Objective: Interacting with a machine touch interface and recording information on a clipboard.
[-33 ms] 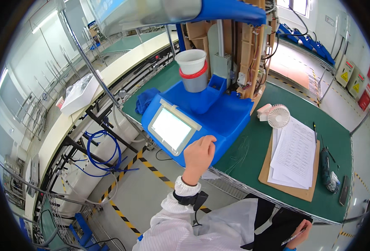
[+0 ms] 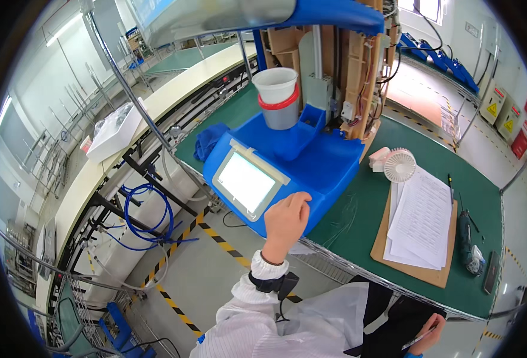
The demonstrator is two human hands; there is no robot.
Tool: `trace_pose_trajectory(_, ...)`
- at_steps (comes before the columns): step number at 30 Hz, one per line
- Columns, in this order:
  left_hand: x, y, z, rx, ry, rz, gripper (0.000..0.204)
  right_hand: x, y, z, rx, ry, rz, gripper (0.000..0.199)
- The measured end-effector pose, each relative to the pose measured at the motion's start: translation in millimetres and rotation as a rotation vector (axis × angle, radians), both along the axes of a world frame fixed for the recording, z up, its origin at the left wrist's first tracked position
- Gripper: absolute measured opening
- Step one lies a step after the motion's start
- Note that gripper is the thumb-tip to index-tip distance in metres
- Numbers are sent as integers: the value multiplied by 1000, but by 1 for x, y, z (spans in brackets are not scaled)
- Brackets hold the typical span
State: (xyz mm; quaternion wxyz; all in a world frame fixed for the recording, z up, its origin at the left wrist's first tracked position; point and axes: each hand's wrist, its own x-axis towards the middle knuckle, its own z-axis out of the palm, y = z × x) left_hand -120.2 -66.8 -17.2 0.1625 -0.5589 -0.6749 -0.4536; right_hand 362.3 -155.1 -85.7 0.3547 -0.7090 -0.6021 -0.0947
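Note:
My left hand (image 2: 286, 222) is at the front edge of a blue machine (image 2: 329, 170), beside the lower right corner of its lit screen (image 2: 245, 182). Its fingers are curled, and the palm side is hidden. Down at the lower right, by dark cloth, my right hand (image 2: 428, 334) is closed around a thin, pale, pen-like stick (image 2: 417, 339). A white tub (image 2: 275, 86) with a grey, red-rimmed bucket (image 2: 280, 114) below it stands on the machine behind the screen.
On the green table (image 2: 359, 232) lie printed sheets (image 2: 418, 221) on a brown board (image 2: 383, 244), a small fan (image 2: 399, 165), a teal power tool (image 2: 469, 244) and a dark bar (image 2: 491, 271). A blue cloth (image 2: 210, 142) lies left of the machine. Coiled blue hose (image 2: 147, 215) hangs at left.
The view has shifted very slightly, so the machine and table sit a little further right. Both hands keep nearly the same pose.

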Motion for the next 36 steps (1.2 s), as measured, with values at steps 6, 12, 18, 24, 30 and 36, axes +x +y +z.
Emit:
trace_pose_trajectory(6,-4,2,1,25,-46,-26,13,11,-3,-5,-128,33,-77,22)
trace_pose_trajectory(12,-8,3,0,42,-81,-116,15,34,-3,-21,-79,9,-50,28)
trace_pose_trajectory(18,-14,0,-3,41,-105,-158,18,24,2,-14,-71,-100,-62,26)
trace_pose_trajectory(24,-15,0,-3,41,-110,-179,20,24,7,-18,-29,-96,-10,23)
trace_pose_trajectory(30,-17,1,-6,51,-116,-200,19,9,9,-9,-60,-85,-39,23)
trace_pose_trajectory(36,-17,1,-5,76,-129,-219,20,9,11,-10,-25,-183,-33,25)
